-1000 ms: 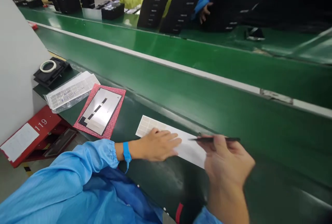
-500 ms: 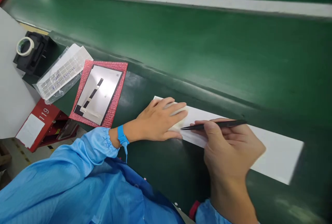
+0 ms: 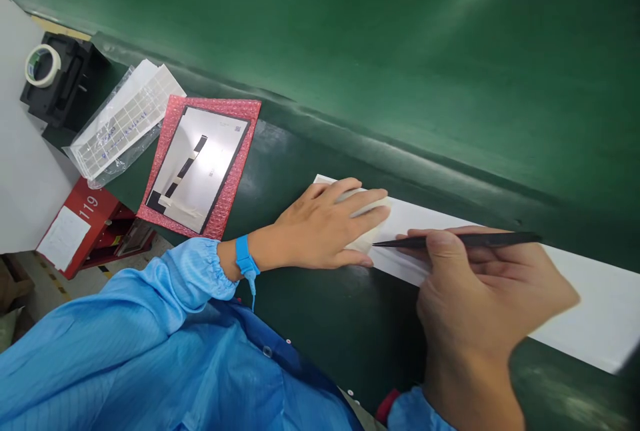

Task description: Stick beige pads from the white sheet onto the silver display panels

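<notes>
A long white strip (image 3: 590, 298) lies slantwise on the green work surface. My left hand (image 3: 325, 228) rests flat on its left end, fingers spread, over a cream-coloured piece (image 3: 364, 242) that shows between and beyond the fingers. In my right hand (image 3: 475, 298) is a pair of black tweezers (image 3: 493, 239), pinched between thumb and fingers. Their closed-looking tips point left and meet the edge of the cream piece, just beside my left fingertips. Whether the tips grip anything is too small to tell.
To the left, a display panel (image 3: 220, 151) with black strips lies on pink bubble wrap (image 3: 175, 108). Beyond it are label sheets (image 3: 125, 131) in a clear bag, a tape roll (image 3: 43, 65) on a black block (image 3: 67, 94), and a red bin (image 3: 93, 221) marked 119.
The view has shifted, so the far ledge sits higher and the strip reaches the right edge. My left hand still presses the strip, and the tweezers stay beside its fingertips.
</notes>
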The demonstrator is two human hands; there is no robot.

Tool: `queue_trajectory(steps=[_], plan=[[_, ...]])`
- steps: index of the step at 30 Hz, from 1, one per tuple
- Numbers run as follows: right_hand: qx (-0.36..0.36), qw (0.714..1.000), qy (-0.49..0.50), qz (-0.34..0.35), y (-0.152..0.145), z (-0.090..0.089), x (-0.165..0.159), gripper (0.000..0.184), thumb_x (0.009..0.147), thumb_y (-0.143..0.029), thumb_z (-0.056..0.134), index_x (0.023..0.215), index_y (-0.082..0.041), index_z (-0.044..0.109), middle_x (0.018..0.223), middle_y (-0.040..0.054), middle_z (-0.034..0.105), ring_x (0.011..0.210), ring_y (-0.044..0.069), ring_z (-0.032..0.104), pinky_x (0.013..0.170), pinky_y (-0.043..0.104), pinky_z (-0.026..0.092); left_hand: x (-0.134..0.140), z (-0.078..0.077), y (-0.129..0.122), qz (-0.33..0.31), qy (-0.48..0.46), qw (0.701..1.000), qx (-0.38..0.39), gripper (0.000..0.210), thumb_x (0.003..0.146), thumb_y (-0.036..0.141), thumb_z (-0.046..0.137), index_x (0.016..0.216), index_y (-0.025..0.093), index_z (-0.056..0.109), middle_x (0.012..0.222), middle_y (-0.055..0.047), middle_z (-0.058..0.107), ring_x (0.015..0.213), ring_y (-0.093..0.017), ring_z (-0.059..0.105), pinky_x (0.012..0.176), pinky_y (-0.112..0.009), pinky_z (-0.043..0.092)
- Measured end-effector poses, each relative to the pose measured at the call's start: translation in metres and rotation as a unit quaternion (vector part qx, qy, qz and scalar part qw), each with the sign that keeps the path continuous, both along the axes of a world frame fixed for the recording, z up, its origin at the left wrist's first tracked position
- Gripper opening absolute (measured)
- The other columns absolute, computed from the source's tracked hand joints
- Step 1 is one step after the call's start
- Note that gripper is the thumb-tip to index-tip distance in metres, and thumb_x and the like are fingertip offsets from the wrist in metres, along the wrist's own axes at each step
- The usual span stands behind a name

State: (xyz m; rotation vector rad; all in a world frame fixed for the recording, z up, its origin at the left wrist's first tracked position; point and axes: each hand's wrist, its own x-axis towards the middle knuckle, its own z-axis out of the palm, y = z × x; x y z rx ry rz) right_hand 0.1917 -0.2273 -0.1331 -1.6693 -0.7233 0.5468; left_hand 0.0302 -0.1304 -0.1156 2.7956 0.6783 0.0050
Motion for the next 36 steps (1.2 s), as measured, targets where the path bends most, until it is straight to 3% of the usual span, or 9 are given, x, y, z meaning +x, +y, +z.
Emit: queue_trajectory(steps=[18,22,26,32,36], plan=[[-0.006,1.000,0.014,-0.003,0.001,0.005,-0.007,0.028,0.083,-0.033,0.078,0.092,-0.009,0.068,0.087,0.0118,0.070,0.072,0.019,0.071,0.069,0.021,0.062,0.000,0.000,0.000,0.000,-0.008,1.000,-0.009,0.064,0.104,0.053,0.063,0.156,0.016,0.054,0.172,-0.011,0.040,0.155,-0.037,0.036,0.122,-0.052,0.038],[0.045,0.996,0.080,-0.021,0.003,0.005,-0.003,0.033,0.076,-0.035,0.085,0.085,-0.010,0.064,0.079,0.0121,0.067,0.064,0.021,0.068,0.061,0.026,0.061,-0.001,-0.003,0.000,-0.010,-0.016,1.000,0.007,0.068,0.103,0.057,0.064,0.156,0.016,0.054,0.171,-0.011,0.042,0.154,-0.037,0.037,0.120,-0.052,0.041],[0.086,0.980,0.172,-0.056,0.006,0.004,0.009,0.046,0.063,-0.040,0.093,0.079,-0.012,0.060,0.068,0.0098,0.061,0.054,0.022,0.061,0.053,0.032,0.059,-0.002,-0.007,0.002,-0.018,-0.025,0.999,0.009,0.071,0.101,0.062,0.064,0.153,0.015,0.056,0.170,-0.013,0.044,0.153,-0.039,0.039,0.118,-0.053,0.043],[0.116,0.969,0.172,-0.134,0.007,0.003,0.040,0.047,0.048,-0.035,0.091,0.073,-0.014,0.056,0.065,0.0075,0.058,0.056,0.022,0.062,0.053,0.033,0.061,-0.009,-0.009,0.007,-0.015,-0.039,0.999,-0.010,0.076,0.098,0.068,0.065,0.152,0.015,0.057,0.168,-0.018,0.047,0.150,-0.041,0.042,0.114,-0.057,0.047],[0.113,0.960,0.204,-0.158,0.002,-0.009,0.080,0.053,0.043,-0.034,0.090,0.078,-0.014,0.056,0.071,0.0062,0.061,0.060,0.020,0.064,0.059,0.029,0.063,-0.019,-0.016,0.010,-0.001,-0.068,0.997,-0.026,0.072,0.098,0.064,0.068,0.150,0.015,0.057,0.163,-0.018,0.053,0.148,-0.040,0.046,0.114,-0.060,0.047]])
